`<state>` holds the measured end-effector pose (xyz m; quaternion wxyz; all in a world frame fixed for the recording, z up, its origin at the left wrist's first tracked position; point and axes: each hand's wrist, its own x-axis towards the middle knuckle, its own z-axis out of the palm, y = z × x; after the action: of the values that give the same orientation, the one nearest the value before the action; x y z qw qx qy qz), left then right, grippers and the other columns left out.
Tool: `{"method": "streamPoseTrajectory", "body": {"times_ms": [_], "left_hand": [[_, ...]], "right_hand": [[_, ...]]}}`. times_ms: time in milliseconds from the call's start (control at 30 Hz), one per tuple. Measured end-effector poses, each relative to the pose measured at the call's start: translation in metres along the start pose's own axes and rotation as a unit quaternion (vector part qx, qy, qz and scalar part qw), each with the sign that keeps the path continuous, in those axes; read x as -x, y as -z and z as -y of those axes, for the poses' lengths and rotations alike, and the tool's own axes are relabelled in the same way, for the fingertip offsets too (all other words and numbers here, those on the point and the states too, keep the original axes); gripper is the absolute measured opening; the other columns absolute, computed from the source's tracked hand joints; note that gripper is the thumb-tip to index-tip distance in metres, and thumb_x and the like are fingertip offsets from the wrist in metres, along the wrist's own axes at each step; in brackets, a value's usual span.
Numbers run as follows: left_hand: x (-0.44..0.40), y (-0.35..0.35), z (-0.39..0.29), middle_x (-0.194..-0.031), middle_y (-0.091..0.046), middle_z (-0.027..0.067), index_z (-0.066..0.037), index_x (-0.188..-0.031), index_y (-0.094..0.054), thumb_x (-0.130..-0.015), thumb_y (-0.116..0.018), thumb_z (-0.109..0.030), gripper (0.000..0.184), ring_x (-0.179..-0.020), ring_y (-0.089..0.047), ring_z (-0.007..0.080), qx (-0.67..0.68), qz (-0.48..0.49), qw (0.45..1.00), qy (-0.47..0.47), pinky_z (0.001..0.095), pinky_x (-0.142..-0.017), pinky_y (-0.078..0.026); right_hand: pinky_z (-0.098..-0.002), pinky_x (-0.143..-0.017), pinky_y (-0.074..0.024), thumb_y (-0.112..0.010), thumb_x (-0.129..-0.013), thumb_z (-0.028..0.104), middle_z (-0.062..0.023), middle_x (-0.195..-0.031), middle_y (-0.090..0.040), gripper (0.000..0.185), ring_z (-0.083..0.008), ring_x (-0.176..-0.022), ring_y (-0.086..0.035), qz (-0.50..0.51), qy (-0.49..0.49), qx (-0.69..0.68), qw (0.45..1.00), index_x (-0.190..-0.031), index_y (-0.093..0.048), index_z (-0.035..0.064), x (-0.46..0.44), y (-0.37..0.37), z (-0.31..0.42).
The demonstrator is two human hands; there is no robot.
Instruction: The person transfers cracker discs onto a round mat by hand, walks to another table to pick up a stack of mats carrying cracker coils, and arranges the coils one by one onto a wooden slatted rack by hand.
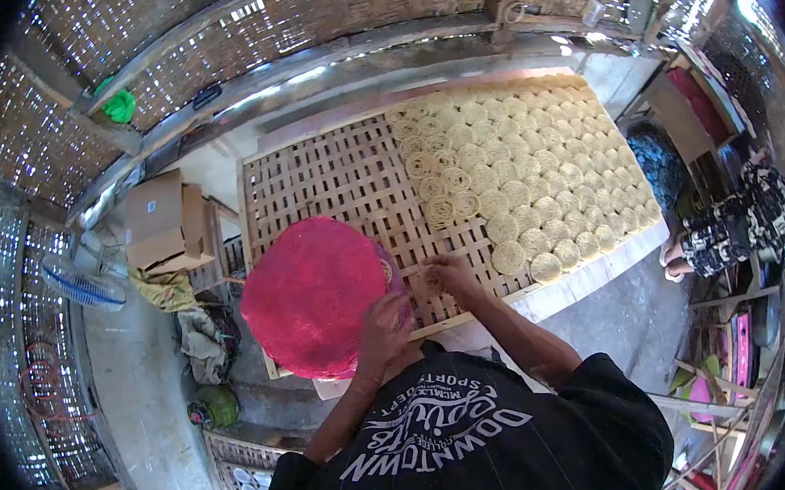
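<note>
At near edge of the bamboo-slat rack, R hand hangs low over the weave, fingers bent and bunched close; whether they're clamped on a coil, can't tell, too small in view. L hand at the rim of a red-pink mound, fingers bent; can't tell if gripping or just resting. Coiled discs, noodle-like, cover R side of rack, approx. half or a bit more by my est.; L portion, where weave shows, is what's left uncovered. Boundary cols.: thinner, browner open-spiral coils. Farther R: denser, matte, pale yellow, edges touching or nearly so, rows fairly regular. Mound: round, domed, slightly rough surface, over rack's near L corner. Rack: flat crisscrossed slats, sq. gaps, wood frame. Beyond, L: cardboard box, blue fan; behind, woven bamboo wall, light pricking thru; far R, another person, patterned clothes.
</note>
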<state>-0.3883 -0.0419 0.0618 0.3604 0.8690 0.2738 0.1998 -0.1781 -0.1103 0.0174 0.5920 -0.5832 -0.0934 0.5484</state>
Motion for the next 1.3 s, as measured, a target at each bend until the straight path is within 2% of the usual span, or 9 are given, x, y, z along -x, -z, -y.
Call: {"method": "streamPoseTrajectory", "body": {"times_ms": [100,200,300,433,533,767,900,1133,1300], "left_hand": [[0.005,-0.016,0.030,-0.132,-0.053,0.0156,-0.005,-0.121,-0.060,-0.076,-0.073,-0.025,0.051,-0.125,-0.046,0.0359,-0.101,-0.036,0.991,0.080,0.0471,-0.106,-0.037],[0.017,-0.021,0.050,-0.141,-0.044,0.0161,-0.005,-0.127,-0.057,-0.076,-0.072,-0.028,0.058,-0.135,-0.036,0.0360,-0.173,-0.053,0.976,0.118,0.0502,-0.109,-0.032],[0.029,-0.021,0.062,-0.146,-0.040,0.0162,-0.006,-0.130,-0.056,-0.077,-0.071,-0.029,0.059,-0.139,-0.031,0.0355,-0.197,-0.055,0.974,0.097,0.0527,-0.110,-0.030],[0.031,-0.023,0.067,-0.147,-0.038,0.0150,-0.006,-0.129,-0.057,-0.078,-0.070,-0.029,0.058,-0.140,-0.030,0.0342,-0.202,-0.048,0.972,0.110,0.0525,-0.110,-0.029],[0.028,-0.022,0.057,-0.148,-0.038,0.0138,-0.007,-0.127,-0.059,-0.078,-0.068,-0.028,0.054,-0.140,-0.031,0.0327,-0.177,-0.053,0.972,0.146,0.0520,-0.110,-0.029],[0.030,-0.032,0.073,-0.146,-0.041,0.0107,-0.007,-0.123,-0.062,-0.077,-0.070,-0.030,0.052,-0.139,-0.033,0.0307,-0.198,-0.079,0.967,0.137,0.0511,-0.110,-0.030],[0.024,-0.028,0.063,-0.145,-0.043,0.0097,-0.007,-0.121,-0.063,-0.075,-0.071,-0.031,0.053,-0.137,-0.035,0.0302,-0.185,-0.092,0.966,0.158,0.0507,-0.109,-0.030],[0.015,-0.026,0.048,-0.140,-0.048,0.0093,-0.008,-0.117,-0.065,-0.075,-0.071,-0.030,0.048,-0.133,-0.040,0.0297,-0.224,-0.104,0.953,0.175,0.0509,-0.105,-0.035],[0.013,-0.024,0.061,-0.125,-0.061,0.0118,-0.005,-0.107,-0.069,-0.079,-0.068,-0.022,0.033,-0.120,-0.054,0.0305,-0.179,-0.153,0.958,0.160,0.0452,-0.102,-0.040]], "right_hand": [[-0.0258,-0.068,-0.0474,-0.063,-0.084,0.009,-0.0050,-0.086,-0.064,0.031,-0.0131,-0.076,-0.060,-0.133,0.114,0.157,0.972,-0.113,-0.062,-0.0011,-0.015,0.036,0.016],[-0.0279,-0.072,-0.0482,-0.063,-0.083,0.008,-0.0075,-0.091,-0.065,0.034,-0.0163,-0.082,-0.061,-0.180,0.196,0.119,0.957,-0.115,-0.060,-0.0020,-0.045,0.066,0.012],[-0.0321,-0.077,-0.0501,-0.062,-0.084,0.008,-0.0120,-0.098,-0.067,0.034,-0.0220,-0.087,-0.064,-0.242,0.313,0.311,0.864,-0.117,-0.059,0.0008,-0.069,0.084,0.013],[-0.0421,-0.087,-0.0493,-0.061,-0.082,0.007,-0.0171,-0.106,-0.066,0.033,-0.0348,-0.098,-0.063,-0.289,0.233,0.434,0.821,-0.115,-0.059,0.0057,-0.074,0.091,0.026],[-0.0441,-0.089,-0.0471,-0.063,-0.081,0.008,-0.0166,-0.108,-0.063,0.035,-0.0365,-0.103,-0.058,-0.270,0.335,0.488,0.759,-0.115,-0.058,0.0061,-0.077,0.100,0.029],[-0.0451,-0.092,-0.0430,-0.064,-0.084,0.018,-0.0149,-0.118,-0.055,0.040,-0.0343,-0.110,-0.050,-0.263,0.417,0.585,0.644,-0.121,-0.055,0.0069,-0.046,0.070,0.019],[-0.0450,-0.095,-0.0427,-0.064,-0.084,0.014,-0.0159,-0.117,-0.056,0.036,-0.0367,-0.110,-0.051,-0.159,0.385,0.572,0.706,-0.118,-0.056,0.0055,-0.025,0.027,-0.011],[-0.0422,-0.085,-0.0490,-0.068,-0.083,0.024,-0.0137,-0.100,-0.067,0.024,-0.0329,-0.096,-0.062,-0.047,0.434,0.517,0.736,-0.098,-0.067,0.0054,-0.011,-0.037,-0.035],[-0.0428,-0.082,-0.0506,-0.065,-0.086,0.038,-0.0175,-0.101,-0.067,0.040,-0.0337,-0.094,-0.064,0.002,0.283,0.500,0.818,-0.106,-0.067,0.0037,-0.004,-0.060,-0.027]]}}
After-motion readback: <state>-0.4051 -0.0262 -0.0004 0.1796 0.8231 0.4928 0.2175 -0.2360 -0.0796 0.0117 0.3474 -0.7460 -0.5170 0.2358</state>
